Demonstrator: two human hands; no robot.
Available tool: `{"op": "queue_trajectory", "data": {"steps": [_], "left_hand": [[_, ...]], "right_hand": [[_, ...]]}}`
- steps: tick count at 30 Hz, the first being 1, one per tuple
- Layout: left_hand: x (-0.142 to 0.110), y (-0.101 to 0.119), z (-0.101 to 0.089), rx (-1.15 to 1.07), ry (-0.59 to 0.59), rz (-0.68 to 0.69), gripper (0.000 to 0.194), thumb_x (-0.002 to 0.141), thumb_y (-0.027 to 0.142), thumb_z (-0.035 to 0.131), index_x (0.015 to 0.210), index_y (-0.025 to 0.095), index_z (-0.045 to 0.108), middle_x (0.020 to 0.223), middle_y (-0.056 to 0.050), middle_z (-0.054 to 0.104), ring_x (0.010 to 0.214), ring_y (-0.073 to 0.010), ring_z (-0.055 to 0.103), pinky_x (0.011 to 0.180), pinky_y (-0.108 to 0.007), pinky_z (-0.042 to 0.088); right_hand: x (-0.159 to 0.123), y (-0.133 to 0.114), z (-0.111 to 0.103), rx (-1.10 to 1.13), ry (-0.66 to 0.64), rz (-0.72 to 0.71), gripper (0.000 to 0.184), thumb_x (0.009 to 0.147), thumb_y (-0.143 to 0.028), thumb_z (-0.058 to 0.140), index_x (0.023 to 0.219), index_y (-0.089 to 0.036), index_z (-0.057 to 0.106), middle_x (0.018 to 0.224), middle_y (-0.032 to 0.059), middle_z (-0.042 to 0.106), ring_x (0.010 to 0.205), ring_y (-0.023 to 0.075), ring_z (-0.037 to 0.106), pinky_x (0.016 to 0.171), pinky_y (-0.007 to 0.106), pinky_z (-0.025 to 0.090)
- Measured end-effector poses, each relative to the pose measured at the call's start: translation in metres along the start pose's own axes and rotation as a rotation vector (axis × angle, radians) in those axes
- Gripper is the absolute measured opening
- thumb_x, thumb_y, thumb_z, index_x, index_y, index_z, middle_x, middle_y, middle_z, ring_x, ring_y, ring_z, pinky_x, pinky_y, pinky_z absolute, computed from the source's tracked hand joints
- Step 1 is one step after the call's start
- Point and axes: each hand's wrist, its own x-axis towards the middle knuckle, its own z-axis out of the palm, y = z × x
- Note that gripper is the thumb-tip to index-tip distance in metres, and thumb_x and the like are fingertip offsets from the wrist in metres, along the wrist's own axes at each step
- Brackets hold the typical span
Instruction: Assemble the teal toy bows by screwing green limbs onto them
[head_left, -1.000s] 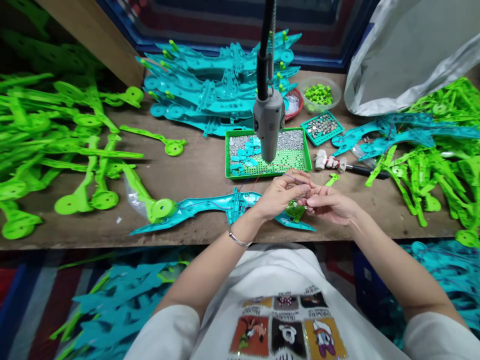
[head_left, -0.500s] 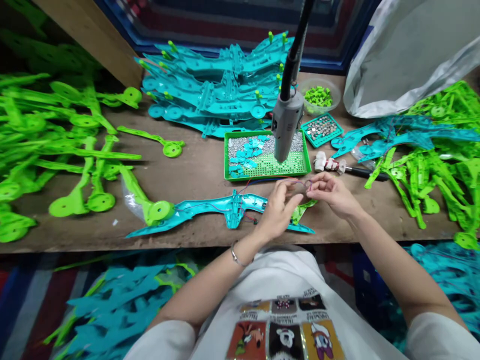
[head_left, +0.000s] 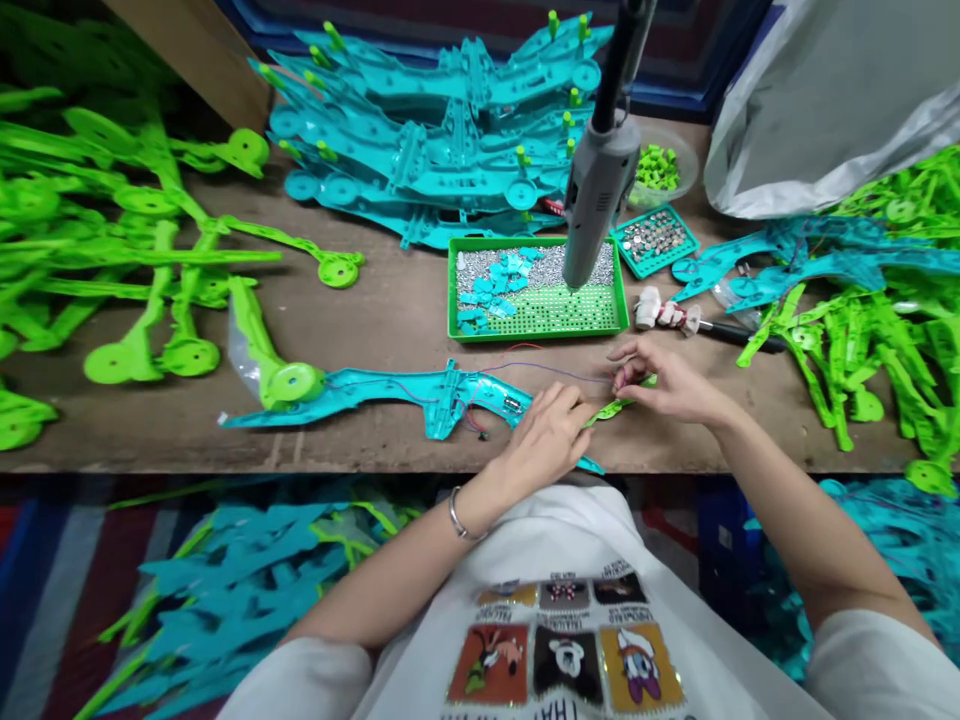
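Note:
A long, curved blue plastic shell [head_left: 375, 387], shaped like a toy bow half, lies along the front of the bench with thin wires on it. A green arm with a round end [head_left: 294, 384] sits at its left end. My left hand [head_left: 550, 432] is closed over the shell's right part, covering it. My right hand [head_left: 664, 382] pinches a thin purple wire [head_left: 551, 371], which stretches left over the shell. Below both hands a green piece [head_left: 609, 411] partly shows. A small dark part [head_left: 483, 435] hangs on wires at the shell's middle.
Behind the shell stands a green tray [head_left: 540, 334] of screws and blue bits, with a hanging electric screwdriver [head_left: 600, 190] above it. A hammer-like tool [head_left: 731, 331] lies right. Blue shells [head_left: 427, 165] are stacked behind; green arms [head_left: 142, 255] pile up left.
My left hand has come down from the wire onto the shell. My right hand still pinches the wire, now pulled straighter. The shell appears farther left, and the camera view has shifted.

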Motion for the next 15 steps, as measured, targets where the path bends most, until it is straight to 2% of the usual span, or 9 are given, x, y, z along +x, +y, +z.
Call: {"op": "queue_trajectory", "data": {"steps": [5,10,15], "left_hand": [[-0.008,-0.005,0.004,-0.004,0.035,0.005,0.024,0.099,0.024,0.055,0.119,0.021,0.068,0.108,-0.010,0.063,0.111,-0.0279,0.056,0.099,-0.045,0.048],[-0.009,-0.005,0.009,-0.012,0.069,0.017,0.028,0.098,0.022,0.054,0.125,0.019,0.062,0.115,-0.011,0.065,0.114,-0.0275,0.058,0.106,-0.046,0.046],[-0.008,-0.004,0.005,-0.001,0.077,0.021,0.012,0.100,0.024,0.051,0.106,0.017,0.059,0.103,-0.010,0.066,0.105,-0.0274,0.059,0.094,-0.042,0.048]], "right_hand": [[0.000,0.006,0.015,-0.023,-0.061,-0.054,0.036,0.089,-0.023,0.065,0.122,-0.023,0.049,0.091,0.0022,0.072,0.084,0.0181,0.070,0.082,0.037,0.056],[-0.001,0.012,0.016,-0.102,-0.090,-0.066,0.036,0.091,-0.023,0.063,0.124,-0.024,0.049,0.093,0.0026,0.071,0.086,0.0181,0.071,0.083,0.035,0.056],[-0.001,0.011,0.015,-0.069,-0.091,-0.086,0.036,0.091,-0.024,0.063,0.124,-0.024,0.048,0.092,0.0020,0.071,0.085,0.0178,0.070,0.082,0.035,0.055]]}}
